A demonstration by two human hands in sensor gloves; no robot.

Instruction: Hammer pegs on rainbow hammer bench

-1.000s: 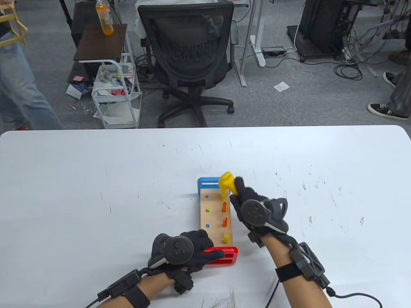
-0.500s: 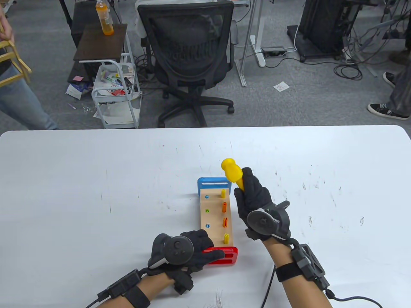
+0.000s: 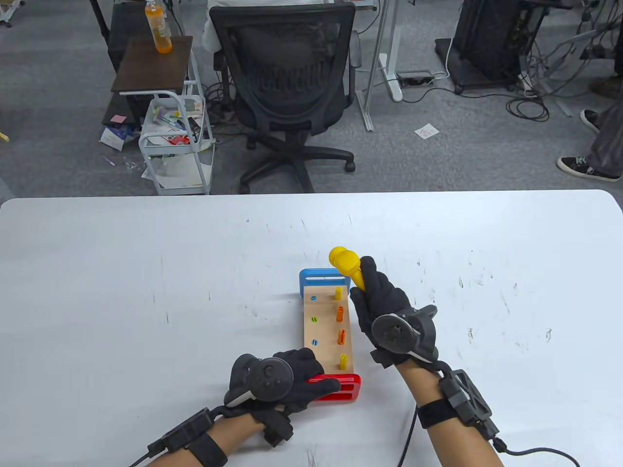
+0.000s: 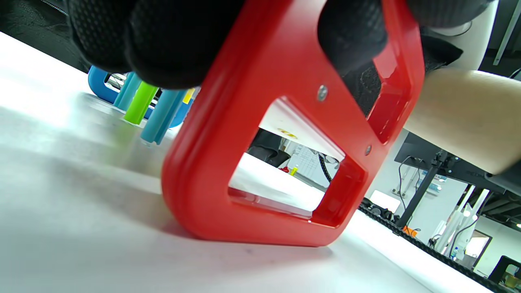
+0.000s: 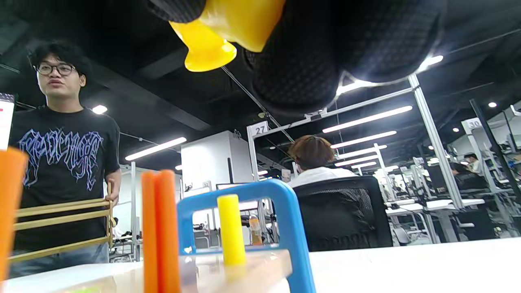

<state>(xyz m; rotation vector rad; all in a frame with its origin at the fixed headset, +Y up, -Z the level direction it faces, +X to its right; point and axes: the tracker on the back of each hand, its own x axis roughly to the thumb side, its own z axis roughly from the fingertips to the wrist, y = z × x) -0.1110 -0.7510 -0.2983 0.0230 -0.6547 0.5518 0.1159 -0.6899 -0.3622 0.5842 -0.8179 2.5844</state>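
Hammer bench [image 3: 327, 331]: low on the desk [image 3: 146, 272], at 6 o'clock of centre; four pegs proud along its right row.
Handling: likely light, rigid and prone to sliding, so it is best held by an end frame.
Left hand [image 3: 292, 379]: grips the red end [image 4: 285, 122].
Right hand [image 3: 384, 311]: wraps the yellow hammer [image 3: 346, 265], raised above the far yellow peg [image 5: 230, 230].
Views: only the left wrist view shows driven pegs poking beneath.

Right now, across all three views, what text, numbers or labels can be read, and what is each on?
"27": white sign on a frame post, right wrist view.
"30": white sign on a farther post, faint, right wrist view.
T-shirt graphic: stylised lettering, unreadable.
Paper on the floor: too small to read.
Hammer bench and hammer: no text visible.
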